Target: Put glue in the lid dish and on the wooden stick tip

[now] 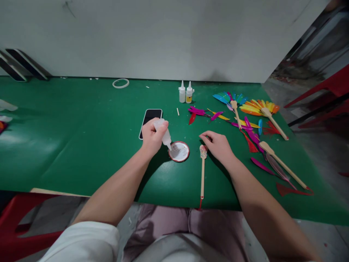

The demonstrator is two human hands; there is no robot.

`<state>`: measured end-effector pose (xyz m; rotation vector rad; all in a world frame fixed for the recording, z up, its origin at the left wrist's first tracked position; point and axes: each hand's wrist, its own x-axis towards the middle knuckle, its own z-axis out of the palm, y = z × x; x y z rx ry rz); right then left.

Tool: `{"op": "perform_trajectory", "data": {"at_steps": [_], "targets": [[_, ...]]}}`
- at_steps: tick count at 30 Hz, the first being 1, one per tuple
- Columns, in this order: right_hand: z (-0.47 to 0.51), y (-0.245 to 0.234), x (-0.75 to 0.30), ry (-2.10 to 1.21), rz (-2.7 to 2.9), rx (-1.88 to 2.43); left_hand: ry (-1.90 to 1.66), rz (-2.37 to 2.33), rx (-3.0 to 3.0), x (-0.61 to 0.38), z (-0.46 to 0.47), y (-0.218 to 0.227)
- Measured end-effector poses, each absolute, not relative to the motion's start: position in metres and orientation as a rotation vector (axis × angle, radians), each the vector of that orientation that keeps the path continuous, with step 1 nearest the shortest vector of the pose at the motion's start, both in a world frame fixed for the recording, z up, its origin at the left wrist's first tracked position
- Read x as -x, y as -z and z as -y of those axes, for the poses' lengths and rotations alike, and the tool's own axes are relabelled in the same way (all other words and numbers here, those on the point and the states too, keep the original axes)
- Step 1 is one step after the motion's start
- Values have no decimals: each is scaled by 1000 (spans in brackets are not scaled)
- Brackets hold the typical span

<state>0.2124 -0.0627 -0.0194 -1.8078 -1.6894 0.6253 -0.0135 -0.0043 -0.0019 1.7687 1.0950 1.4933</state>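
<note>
My left hand is closed around a white squeeze bottle, tilted with its nozzle down at a small white dish with a red rim. Whitish residue lies in the dish. To the right, my right hand hovers low over the table with thumb and fingertips drawn together; whatever they pinch, if anything, is too small to make out. Just beside it lies a wooden fan handle, its head end smeared with whitish and reddish matter and a red cord at its lower end.
A phone lies behind my left hand. Two small bottles stand near the wall. Rightward are loose magenta feathers, a blue feather fan, a yellow-orange feather fan and another wooden handle. A white ring lies back left.
</note>
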Motion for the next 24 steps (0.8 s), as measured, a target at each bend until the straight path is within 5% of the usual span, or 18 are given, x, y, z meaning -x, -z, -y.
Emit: {"op": "perform_trajectory", "data": {"at_steps": [24], "targets": [[65,16,-209,-651,1772,1811,-1764,-1057,-2356,9,7,1]]}}
